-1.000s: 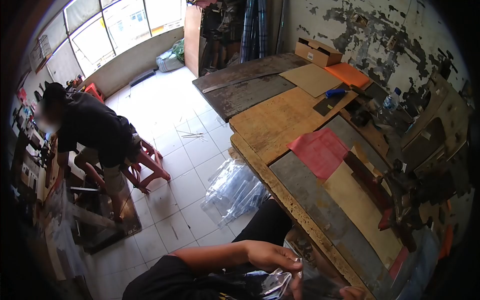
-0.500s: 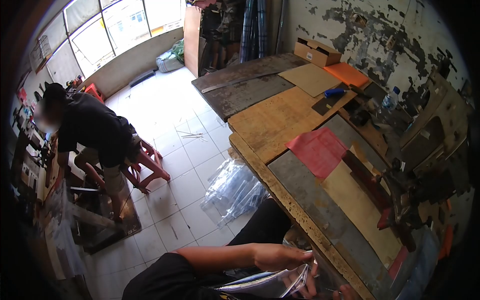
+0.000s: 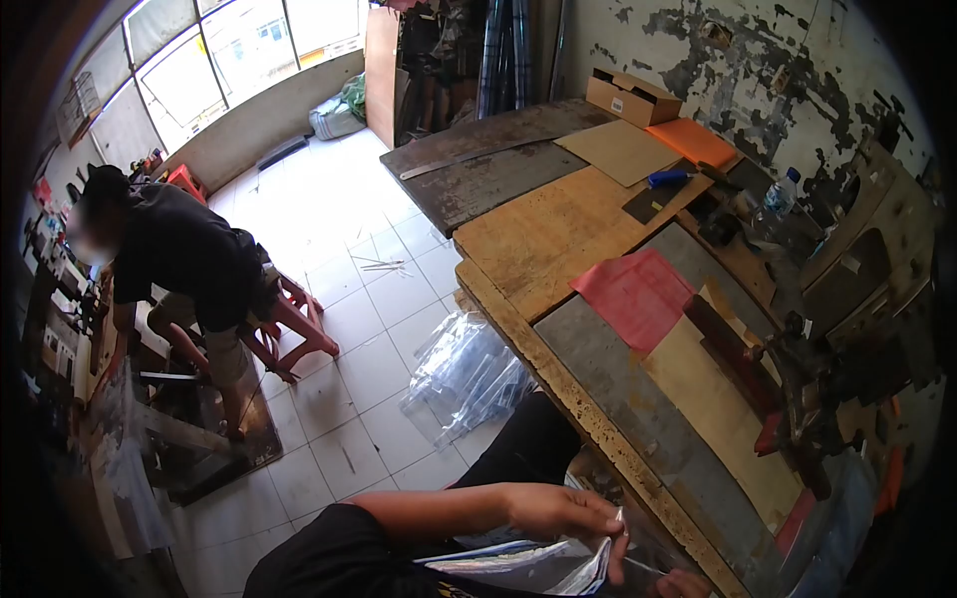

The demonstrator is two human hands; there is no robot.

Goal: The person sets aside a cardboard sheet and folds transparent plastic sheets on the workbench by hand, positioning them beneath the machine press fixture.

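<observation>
Left hand (image 3: 560,510): fingertips pinching clear plastic (image 3: 590,572), toward 5 o'clock.
Right hand (image 3: 684,584): near the plastic, 5 o'clock; grip cannot be told.
Layered edges (image 3: 498,560): now more exposed at 6 o'clock, so likely easier to tell apart.
Surface (image 3: 538,234): 2 o'clock.

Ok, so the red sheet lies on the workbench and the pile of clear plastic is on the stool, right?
Not quite: the pile of clear plastic is on the tiled floor, as the head view shows. The red sheet does lie on the workbench.
</observation>
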